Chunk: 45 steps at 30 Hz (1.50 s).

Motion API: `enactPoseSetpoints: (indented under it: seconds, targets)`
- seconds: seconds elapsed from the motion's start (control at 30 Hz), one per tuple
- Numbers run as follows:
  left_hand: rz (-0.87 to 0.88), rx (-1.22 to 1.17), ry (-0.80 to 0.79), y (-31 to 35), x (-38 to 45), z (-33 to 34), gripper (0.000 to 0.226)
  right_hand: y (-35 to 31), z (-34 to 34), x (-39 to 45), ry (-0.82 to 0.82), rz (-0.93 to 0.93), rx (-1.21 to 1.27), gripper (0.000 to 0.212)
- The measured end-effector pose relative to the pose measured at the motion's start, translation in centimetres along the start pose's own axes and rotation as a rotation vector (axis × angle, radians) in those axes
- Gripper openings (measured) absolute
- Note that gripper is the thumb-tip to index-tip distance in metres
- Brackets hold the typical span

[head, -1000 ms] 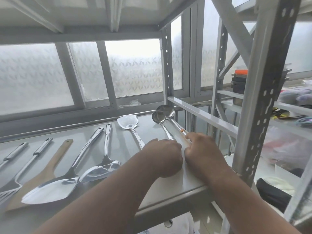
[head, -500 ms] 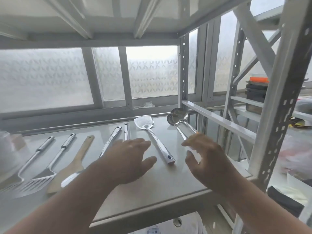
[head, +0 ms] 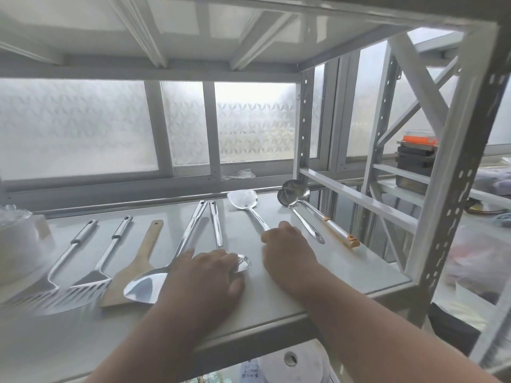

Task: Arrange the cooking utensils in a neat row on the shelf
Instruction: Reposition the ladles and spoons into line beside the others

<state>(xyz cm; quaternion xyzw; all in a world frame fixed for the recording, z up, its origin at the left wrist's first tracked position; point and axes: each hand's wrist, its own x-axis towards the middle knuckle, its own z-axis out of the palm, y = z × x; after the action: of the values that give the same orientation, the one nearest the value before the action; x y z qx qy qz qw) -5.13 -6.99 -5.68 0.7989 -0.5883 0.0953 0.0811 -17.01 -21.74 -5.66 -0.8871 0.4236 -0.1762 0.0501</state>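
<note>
Two bare hands down on a white metal shelf [head: 345, 269] with cooking utensils laid side by side.

Left hand [head: 206, 275] flat, palm down, fingers spread loosely, gripping nothing; lying across the bowl end of a steel serving spoon [head: 217, 230], whose tip pokes out at the fingertips, handle running away toward the window. Just left of that hand, touching or nearly touching the thumb side, a broad steel turner [head: 154, 280], blade near, long handle angled up beside the spoon's.

Right hand [head: 287, 258] curled over the near end of the handle of a steel spatula [head: 243, 199], its shovel-shaped head far back on the shelf. Handle vanishing under the knuckles; whether truly clenched around it or merely resting on it, cannot tell.

Right of that hand and clear of it, two steel ladles, bowls nested together at the back: a plain steel ladle [head: 304, 219] and, nearest the shelf's right edge, a ladle with orange-trimmed handle [head: 331, 226].

Far left, apart from both hands: a wooden spatula [head: 138, 261], then a slotted turner [head: 102, 258] and another slotted turner [head: 60, 261], heads toward the front edge, somewhat blurred.
</note>
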Motion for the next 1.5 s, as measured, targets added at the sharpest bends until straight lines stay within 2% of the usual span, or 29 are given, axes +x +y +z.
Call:
enactPoseSetpoints:
  seconds: [0.1, 0.2, 0.57, 0.87, 1.27, 1.5]
  targets:
    - [0.003, 0.018, 0.028, -0.1, -0.1, -0.1, 0.033, 0.1, 0.3, -0.4, 0.056, 0.037, 0.042, 0.028]
    - [-0.007, -0.016, 0.040, -0.3, 0.0, 0.3, 0.039, 0.1, 0.1, -1.0, 0.094, 0.058, 0.022, 0.026]
    - [-0.035, -0.167, 0.035, -0.5, -0.2, 0.4, 0.041, 0.4, 0.3, -1.0, 0.074, 0.114, 0.049, 0.027]
    - [-0.041, -0.181, 0.045, -0.5, -0.2, 0.6, 0.037, 0.6, 0.0, -0.9, 0.086, 0.191, 0.133, 0.016]
    - [-0.052, -0.194, 0.046, -0.6, -0.2, 0.7, 0.037, 0.9, 0.2, -0.6, 0.097, 0.227, 0.141, 0.018]
    - [-0.050, -0.202, 0.042, -0.8, -0.2, 1.0, 0.046, 1.0, 0.2, -0.7, 0.119, 0.235, 0.134, 0.018]
